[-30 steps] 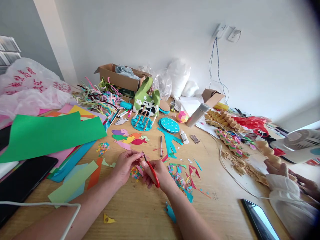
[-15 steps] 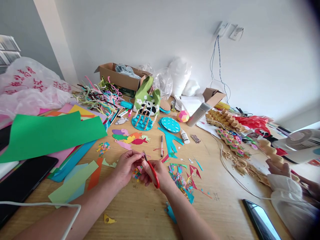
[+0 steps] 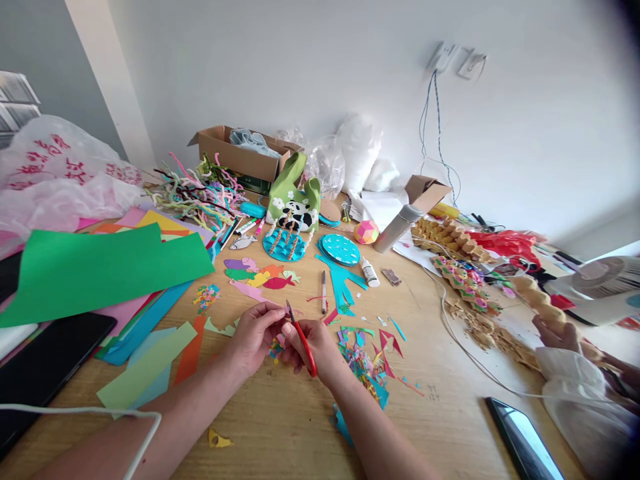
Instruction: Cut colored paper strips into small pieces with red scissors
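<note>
**Red-handled scissors in the right hand, blade tips beside the left fingertips**

The right hand grasps the red-handled scissors, its thumb lying along them, with the blades pointing up and away from the wearer. The left hand is close by, its thumb and forefinger drawn together just beside the blade tips. Whether they pinch a small piece of paper cannot be told, as the fingers hide it. Nor can it be told whether a cut has just been made, or whether the blades are parted. With the hands this close, the grip looks suited to small, careful snips, in my judgement.

Round paper confetti lies between the hands, partly hidden. Beyond the left hand are cut-out paper fish, among them a red fish and a green fish. A capped pen lies beyond the right hand, and a small white bottle farther off. Beside the right hand is a heap of coloured offcuts. An orange paper strip lies to the left of the left hand, with a large green sheet farther out.

Well to the right of the right hand, another person's hand holds a moulded pulp strip.
</note>
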Demonstrator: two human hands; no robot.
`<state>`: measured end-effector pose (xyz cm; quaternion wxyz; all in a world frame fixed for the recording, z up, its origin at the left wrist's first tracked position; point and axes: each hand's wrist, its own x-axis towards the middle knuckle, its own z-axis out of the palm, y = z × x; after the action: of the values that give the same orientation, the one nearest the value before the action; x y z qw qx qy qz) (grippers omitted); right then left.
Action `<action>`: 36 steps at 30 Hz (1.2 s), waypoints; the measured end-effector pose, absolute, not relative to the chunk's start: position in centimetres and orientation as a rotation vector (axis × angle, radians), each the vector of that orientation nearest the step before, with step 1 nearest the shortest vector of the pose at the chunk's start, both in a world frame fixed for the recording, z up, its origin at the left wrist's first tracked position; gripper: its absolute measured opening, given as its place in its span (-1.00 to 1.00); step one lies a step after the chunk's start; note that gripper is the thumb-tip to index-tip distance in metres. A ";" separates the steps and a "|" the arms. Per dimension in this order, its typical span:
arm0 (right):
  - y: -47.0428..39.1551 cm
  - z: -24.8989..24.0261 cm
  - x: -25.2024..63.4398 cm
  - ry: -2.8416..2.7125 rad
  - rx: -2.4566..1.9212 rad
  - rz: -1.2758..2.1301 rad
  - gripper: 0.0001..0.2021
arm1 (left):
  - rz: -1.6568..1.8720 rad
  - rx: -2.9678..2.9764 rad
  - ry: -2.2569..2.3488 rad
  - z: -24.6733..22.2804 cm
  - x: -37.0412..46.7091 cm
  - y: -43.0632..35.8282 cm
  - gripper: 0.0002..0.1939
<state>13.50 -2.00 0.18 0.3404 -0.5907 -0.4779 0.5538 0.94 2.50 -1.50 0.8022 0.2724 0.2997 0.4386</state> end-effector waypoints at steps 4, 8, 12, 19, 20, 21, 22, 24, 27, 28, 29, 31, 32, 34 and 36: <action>-2.0 0.3 13.5 -1.240 -1.560 1.442 -0.42 | 0.934 0.591 0.644 -1.5 0.9 2.5 -0.86; -2.0 0.4 13.4 -1.247 -1.556 1.438 -0.42 | 0.938 0.586 0.632 -1.6 0.9 2.5 -0.86; -2.0 0.3 13.4 -1.245 -1.561 1.436 -0.42 | 0.941 0.586 0.623 -1.7 1.0 2.5 -0.86; -2.0 0.1 13.6 -1.264 -1.555 1.433 -0.43 | 0.936 0.589 0.652 -1.5 0.9 2.5 -0.86; -2.0 0.1 13.7 -1.266 -1.551 1.435 -0.43 | 0.935 0.585 0.656 -1.5 0.9 2.5 -0.86; -2.0 0.1 13.7 -1.265 -1.550 1.438 -0.43 | 0.932 0.581 0.659 -1.4 0.9 2.5 -0.86; -2.0 0.1 13.7 -1.262 -1.552 1.442 -0.44 | 0.929 0.576 0.662 -1.4 0.9 2.5 -0.85; -2.0 0.1 13.6 -1.252 -1.561 1.450 -0.44 | 0.921 0.575 0.666 -1.4 0.9 2.5 -0.85; -2.1 0.3 13.5 -1.255 -1.563 1.451 -0.44 | 0.909 0.590 0.673 -1.3 1.0 2.4 -0.84; -2.1 0.3 13.5 -1.259 -1.561 1.448 -0.44 | 0.910 0.594 0.673 -1.3 1.0 2.4 -0.84; -2.1 0.4 13.5 -1.263 -1.560 1.444 -0.44 | 0.911 0.596 0.673 -1.2 1.0 2.4 -0.83; -2.0 0.4 13.4 -1.267 -1.565 1.438 -0.44 | 0.918 0.593 0.676 -1.2 1.0 2.4 -0.83; -2.0 0.5 13.4 -1.267 -1.569 1.435 -0.43 | 0.917 0.593 0.677 -1.2 1.0 2.4 -0.82; -2.0 0.5 13.4 -1.263 -1.576 1.437 -0.43 | 0.909 0.597 0.677 -1.2 1.0 2.4 -0.82; -2.0 0.5 13.4 -1.259 -1.579 1.441 -0.43 | 0.907 0.600 0.673 -1.2 1.0 2.4 -0.82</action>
<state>13.40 -2.02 0.53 0.3240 -0.6021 -0.4801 0.5495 0.98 2.43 -1.19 0.8024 0.2802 0.3141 0.4230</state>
